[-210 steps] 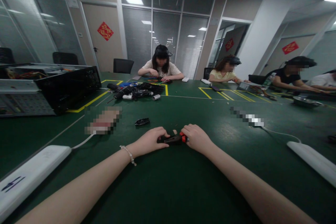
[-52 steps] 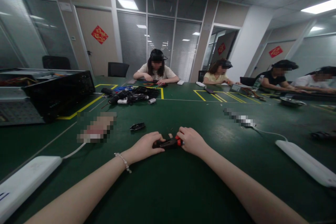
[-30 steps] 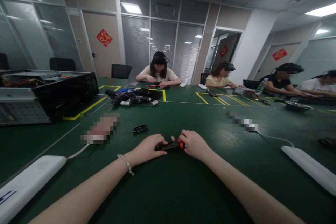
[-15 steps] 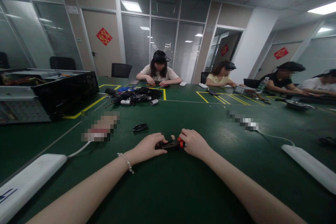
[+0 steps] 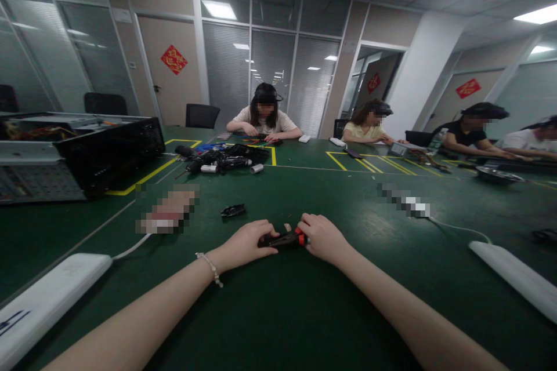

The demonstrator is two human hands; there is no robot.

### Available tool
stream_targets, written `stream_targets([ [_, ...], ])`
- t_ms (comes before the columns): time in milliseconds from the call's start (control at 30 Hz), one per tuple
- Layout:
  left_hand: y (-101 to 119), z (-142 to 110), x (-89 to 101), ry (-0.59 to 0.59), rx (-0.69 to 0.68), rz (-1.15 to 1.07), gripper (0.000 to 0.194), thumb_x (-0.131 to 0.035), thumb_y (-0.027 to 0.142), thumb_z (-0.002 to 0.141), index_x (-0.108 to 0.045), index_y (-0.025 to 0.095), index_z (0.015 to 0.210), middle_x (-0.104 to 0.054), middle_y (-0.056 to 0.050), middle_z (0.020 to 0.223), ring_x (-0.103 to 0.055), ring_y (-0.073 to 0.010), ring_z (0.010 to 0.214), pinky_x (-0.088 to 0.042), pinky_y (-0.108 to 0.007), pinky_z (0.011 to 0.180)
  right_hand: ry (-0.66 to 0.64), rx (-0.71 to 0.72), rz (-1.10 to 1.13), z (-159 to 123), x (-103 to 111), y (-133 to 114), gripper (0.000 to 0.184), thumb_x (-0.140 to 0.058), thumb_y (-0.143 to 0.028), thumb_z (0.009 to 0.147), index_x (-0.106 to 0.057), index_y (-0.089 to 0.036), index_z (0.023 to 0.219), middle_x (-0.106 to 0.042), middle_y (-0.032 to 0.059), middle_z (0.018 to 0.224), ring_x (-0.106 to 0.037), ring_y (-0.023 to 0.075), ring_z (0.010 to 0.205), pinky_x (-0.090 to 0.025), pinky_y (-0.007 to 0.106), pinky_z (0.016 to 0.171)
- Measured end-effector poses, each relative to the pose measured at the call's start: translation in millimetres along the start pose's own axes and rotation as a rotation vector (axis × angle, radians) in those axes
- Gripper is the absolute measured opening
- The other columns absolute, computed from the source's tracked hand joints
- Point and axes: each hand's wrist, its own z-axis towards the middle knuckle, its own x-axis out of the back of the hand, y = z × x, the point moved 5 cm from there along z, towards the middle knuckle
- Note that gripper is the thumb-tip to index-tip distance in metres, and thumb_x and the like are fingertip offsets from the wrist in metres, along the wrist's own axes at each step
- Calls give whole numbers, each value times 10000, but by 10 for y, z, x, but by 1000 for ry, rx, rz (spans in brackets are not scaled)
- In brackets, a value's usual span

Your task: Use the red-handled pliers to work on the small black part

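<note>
Both hands meet over the green table. My right hand is closed round the red handles of a pair of pliers, whose dark, tapering jaws point left. My left hand, with a beaded bracelet at the wrist, pinches a small black part at the jaw end. The fingers partly hide this part, and I cannot make out its kind. A small pale scrap lies just beyond the pliers. Farther off to the left sits a black plastic piece.
An opened computer case stands at the left. Beyond the hands lies a pile of black tools and parts. White power banks with cables flank both arms. Several people sit along the far side.
The view has shifted very slightly. Both hands keep their hold, and the pliers and black part show almost no movement.
</note>
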Motion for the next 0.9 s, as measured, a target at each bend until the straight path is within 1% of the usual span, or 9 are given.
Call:
stream_targets([
  [267, -7, 3, -8, 22, -9, 25, 243, -617, 340, 729, -539, 198, 911, -520, -11, 924, -507, -169, 822, -374, -244, 669, -3, -3, -1, 6, -8, 7, 219, -548, -156, 660, -571, -141, 878, -532, 68, 920, -499, 156, 772, -370, 261, 695],
  [467, -8, 1, -11, -4, 15, 27, 252, -600, 346, 738, -543, 202, 937, -516, -13, 914, -508, -166, 793, -381, -245, 654, -13, -9, 12, -5, 6, 9, 242, -553, -158, 662, -571, -144, 902, -529, 73, 941, -500, 159, 789, -368, 261, 708],
  [733, -19, 3, -24, -17, 15, 10, 241, -584, 360, 747, -543, 197, 919, -515, -14, 942, -512, -164, 809, -389, -250, 674, -11, -13, 5, 4, -10, 1, 224, -541, -156, 670, -567, -146, 892, -525, 67, 921, -497, 155, 787, -370, 259, 711],
  [900, -5, 0, -4, -18, 24, 15, 239, -591, 352, 744, -539, 198, 919, -514, -11, 923, -510, -163, 792, -389, -248, 660, -16, -11, 0, -2, 9, 3, 220, -539, -153, 675, -564, -147, 893, -525, 68, 922, -499, 156, 784, -372, 259, 700],
])
